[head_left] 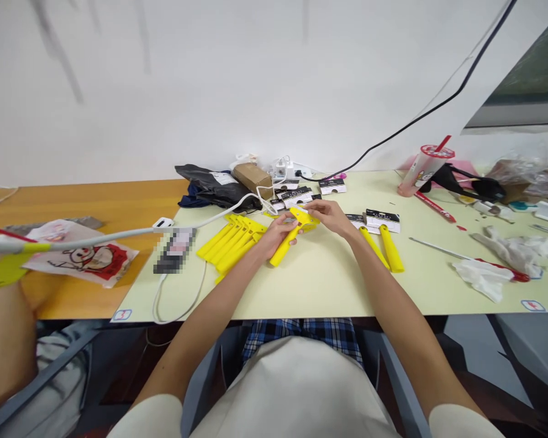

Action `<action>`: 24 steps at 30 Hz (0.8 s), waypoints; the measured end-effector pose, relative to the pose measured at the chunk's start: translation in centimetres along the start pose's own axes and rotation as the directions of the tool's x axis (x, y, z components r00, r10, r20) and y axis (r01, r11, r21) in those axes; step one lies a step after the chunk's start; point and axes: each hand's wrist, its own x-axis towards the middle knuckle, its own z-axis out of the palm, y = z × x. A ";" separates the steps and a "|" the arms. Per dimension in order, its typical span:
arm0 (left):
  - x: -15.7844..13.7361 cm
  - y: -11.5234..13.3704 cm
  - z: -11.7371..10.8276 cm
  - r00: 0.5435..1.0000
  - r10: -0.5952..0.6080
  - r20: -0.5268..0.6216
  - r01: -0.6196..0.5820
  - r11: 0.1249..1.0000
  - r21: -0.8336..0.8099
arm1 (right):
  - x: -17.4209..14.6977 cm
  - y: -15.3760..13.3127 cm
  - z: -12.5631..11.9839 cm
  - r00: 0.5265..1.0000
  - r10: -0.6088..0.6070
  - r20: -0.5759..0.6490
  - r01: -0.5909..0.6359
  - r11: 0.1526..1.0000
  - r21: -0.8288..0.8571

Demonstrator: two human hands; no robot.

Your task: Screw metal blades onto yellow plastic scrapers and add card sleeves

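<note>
My left hand (pixel 277 236) is wrapped around a yellow plastic scraper (pixel 282 250), its handle slanting down toward me. At the wide head of the scraper, my right hand (pixel 329 215) is closed with its fingertips on the edge; whether a small part sits between them is hidden. Just left of my hands lies a row of several yellow scrapers (pixel 231 240), handles pointing toward me. To the right are two yellow scrapers (pixel 391 249) whose heads are covered by black-and-white cards (pixel 382 220).
More black-and-white cards (pixel 296 196) lie behind my hands. A phone (pixel 176 249) with a white cable is at left, near a plastic bag (pixel 84 252). A tilted drink cup (pixel 425 170), a long screwdriver (pixel 442 248) and crumpled tissue (pixel 484 277) occupy the right. Another person's arm (pixel 7 340) shows at far left.
</note>
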 end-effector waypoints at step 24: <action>-0.2 -0.3 1.5 0.991 -0.005 -0.130 0.009 1.000 0.027 | 0.1 1.0 0.9 0.997 0.013 -0.071 -0.005 0.995 0.102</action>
